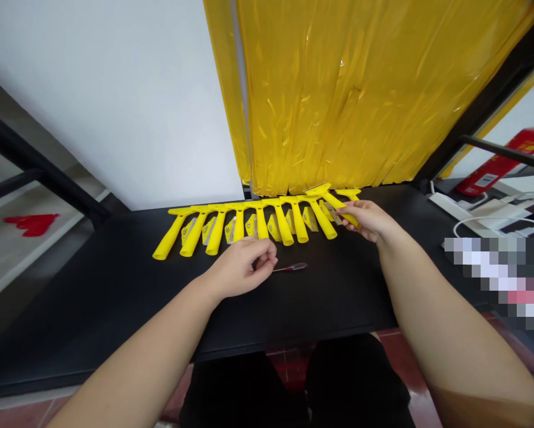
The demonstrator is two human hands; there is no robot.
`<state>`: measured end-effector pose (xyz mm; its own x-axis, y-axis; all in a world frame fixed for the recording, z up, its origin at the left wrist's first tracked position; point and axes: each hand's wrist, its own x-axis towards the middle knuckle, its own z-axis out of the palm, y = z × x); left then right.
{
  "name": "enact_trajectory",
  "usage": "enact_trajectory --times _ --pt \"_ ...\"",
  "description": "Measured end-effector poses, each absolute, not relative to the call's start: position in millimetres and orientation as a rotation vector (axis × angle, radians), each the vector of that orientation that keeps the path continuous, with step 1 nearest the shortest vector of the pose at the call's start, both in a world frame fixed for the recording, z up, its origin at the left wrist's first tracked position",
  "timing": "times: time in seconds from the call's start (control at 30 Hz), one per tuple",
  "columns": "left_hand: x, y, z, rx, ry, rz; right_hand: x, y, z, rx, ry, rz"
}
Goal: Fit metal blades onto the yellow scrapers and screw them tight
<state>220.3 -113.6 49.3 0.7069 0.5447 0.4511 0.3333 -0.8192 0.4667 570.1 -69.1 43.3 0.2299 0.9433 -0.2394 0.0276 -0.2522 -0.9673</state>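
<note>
My right hand [366,219] grips the handle of a yellow scraper [338,205] at the right end of a row; its wide head points back to the left. Several more T-shaped yellow scrapers [176,236] lie side by side with their hollow handles toward me. Between the handles sit small yellow pieces [273,227] with metal parts. My left hand [244,264] is closed in front of the row, thumb and fingertips together; whatever is in it, if anything, is hidden. Just right of it, a small screwdriver [297,267] lies on the black table, its shaft tip near my fingers.
The black table [128,309] ends close to my legs. Yellow plastic sheeting [338,107] and a white panel [128,101] stand behind the row. At right are a white power strip [456,211] with cables and a red package [503,157]. A black frame [48,169] stands left.
</note>
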Motion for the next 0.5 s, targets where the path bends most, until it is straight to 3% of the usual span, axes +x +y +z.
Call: enact_trajectory --times 0.2,0.5 --pt "220.1 -113.2 50.0 2.572 0.686 0.823 570.9 -63.7 35.0 -1.672 -1.076 1.081" --pt "219.6 -113.9 49.8 2.562 0.69 0.811 585.1 -52.0 12.5 -1.987 -1.366 0.547"
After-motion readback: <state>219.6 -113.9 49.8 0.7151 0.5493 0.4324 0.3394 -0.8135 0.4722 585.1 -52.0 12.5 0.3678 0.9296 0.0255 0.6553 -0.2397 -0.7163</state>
